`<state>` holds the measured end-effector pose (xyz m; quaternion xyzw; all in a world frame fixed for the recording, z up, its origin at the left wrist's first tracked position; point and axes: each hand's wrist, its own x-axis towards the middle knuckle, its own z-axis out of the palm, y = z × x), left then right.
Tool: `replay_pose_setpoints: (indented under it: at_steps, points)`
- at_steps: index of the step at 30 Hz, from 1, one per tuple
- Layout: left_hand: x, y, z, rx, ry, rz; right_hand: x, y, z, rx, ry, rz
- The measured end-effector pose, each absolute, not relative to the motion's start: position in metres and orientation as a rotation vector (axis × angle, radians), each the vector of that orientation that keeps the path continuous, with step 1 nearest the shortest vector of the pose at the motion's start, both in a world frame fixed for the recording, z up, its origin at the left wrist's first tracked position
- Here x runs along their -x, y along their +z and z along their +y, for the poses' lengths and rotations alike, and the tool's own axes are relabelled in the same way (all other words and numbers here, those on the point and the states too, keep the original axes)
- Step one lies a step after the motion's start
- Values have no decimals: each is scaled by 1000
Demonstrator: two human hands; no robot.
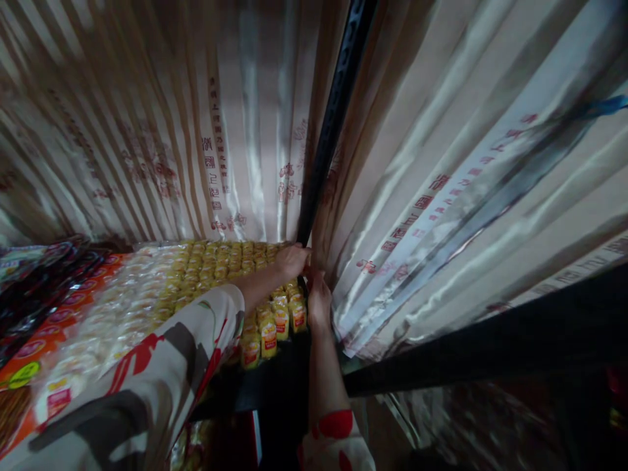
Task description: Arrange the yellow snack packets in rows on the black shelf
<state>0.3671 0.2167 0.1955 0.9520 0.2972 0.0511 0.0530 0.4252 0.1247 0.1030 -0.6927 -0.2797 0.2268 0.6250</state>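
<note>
My left hand (293, 260) reaches over the rows of small yellow-wrapped packets (268, 335) to the back right corner of the shelf, at the foot of the dark slotted post (330, 131). Close beside it, a little lower, my right hand (319, 302) is raised at the shelf's right side, by the edge of the cream bags (417, 196). Both hands look closed, with the fingertips bent in toward the post. What lies between the fingers is too dark and small to make out.
White clear-wrapped packets (112, 307), orange packs (53, 333) and dark packs (34, 281) lie left of the yellow ones. Tall cream bags with red print (250, 131) stand behind. A dark shelf beam (471, 333) runs along the right; more goods show below.
</note>
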Motion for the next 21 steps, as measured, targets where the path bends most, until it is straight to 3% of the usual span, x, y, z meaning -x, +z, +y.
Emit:
replay_pose_setpoints:
  at_steps: [21]
  points:
    - [-378, 174, 228, -3039, 38, 864, -431, 98, 131, 1668, 652, -691]
